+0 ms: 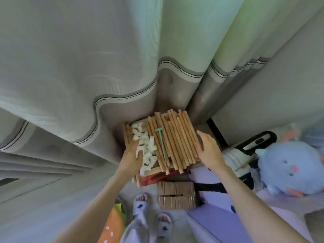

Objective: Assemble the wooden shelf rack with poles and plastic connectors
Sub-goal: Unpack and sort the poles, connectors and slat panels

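Several wooden poles point(178, 137) lie side by side across a small red stool point(154, 178). A heap of white plastic connectors point(147, 146) sits on their left part, and a small green plastic hammer point(162, 144) lies on the poles in the middle. My left hand point(132, 155) rests at the left edge of the heap, thumb and fingers around one white connector. At the right edge of the poles my right hand point(208, 148) touches them with straight fingers and grips nothing.
A stack of wooden slat boards point(176, 194) lies on the floor in front of the stool. Curtains point(105, 67) hang close behind. A blue plush toy point(287, 169) and a black-and-white plush point(219, 179) lie at the right. My slippered feet point(152, 209) stand below.
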Tool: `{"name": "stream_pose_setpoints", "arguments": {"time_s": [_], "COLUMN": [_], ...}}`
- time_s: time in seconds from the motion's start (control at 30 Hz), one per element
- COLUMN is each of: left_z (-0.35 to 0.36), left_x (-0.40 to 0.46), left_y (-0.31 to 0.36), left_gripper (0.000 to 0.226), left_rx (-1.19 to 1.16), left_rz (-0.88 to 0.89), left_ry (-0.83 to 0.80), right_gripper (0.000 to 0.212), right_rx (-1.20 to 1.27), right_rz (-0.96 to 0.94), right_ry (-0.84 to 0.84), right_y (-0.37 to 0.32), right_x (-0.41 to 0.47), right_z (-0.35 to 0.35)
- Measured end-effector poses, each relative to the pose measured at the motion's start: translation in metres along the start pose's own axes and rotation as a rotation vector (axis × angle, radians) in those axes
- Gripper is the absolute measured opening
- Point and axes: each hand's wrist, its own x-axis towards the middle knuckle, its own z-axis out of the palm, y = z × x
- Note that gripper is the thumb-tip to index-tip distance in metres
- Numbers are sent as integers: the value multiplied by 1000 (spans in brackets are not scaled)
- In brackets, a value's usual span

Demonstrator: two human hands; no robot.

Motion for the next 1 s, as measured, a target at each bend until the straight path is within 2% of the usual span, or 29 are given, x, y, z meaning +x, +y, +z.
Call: {"name": "stream_pose_setpoints", "arguments": {"time_s": [0.13, 0.23, 0.33, 0.4, 0.53, 0.67, 0.77, 1.0], "left_z": [27, 44, 55, 61, 66, 58, 52, 42], "left_x": [58, 83, 96, 100, 101, 106, 113, 120], "left_y": [-44, -71, -91, -98, -107, -119, -120, -117], "left_gripper": [46, 45, 45, 33, 34, 28, 26, 34], "left_rx": [-116, -168, -313, -482, -733, -871, -935, -883], "left_rz": [-152, -269, -376, -454, -617, -739, -789, -825], "left_ry": [-19, 30, 110, 154, 209, 202, 146, 102], "right_gripper": [38, 39, 47, 54, 67, 73, 77, 78], "right_rx": [-30, 22, 116, 174, 347, 409, 574, 744], "right_rz": [115, 248, 401, 555, 829, 853, 899, 972], "right_ry": [-130, -263, -212, -139, -188, -242, -279, -312], "right_y": [48, 76, 93, 102, 111, 114, 117, 125], "right_x": [57, 85, 105, 118, 139, 153, 157, 146], "right_z": [42, 71, 92, 103, 116, 118, 115, 120]}}
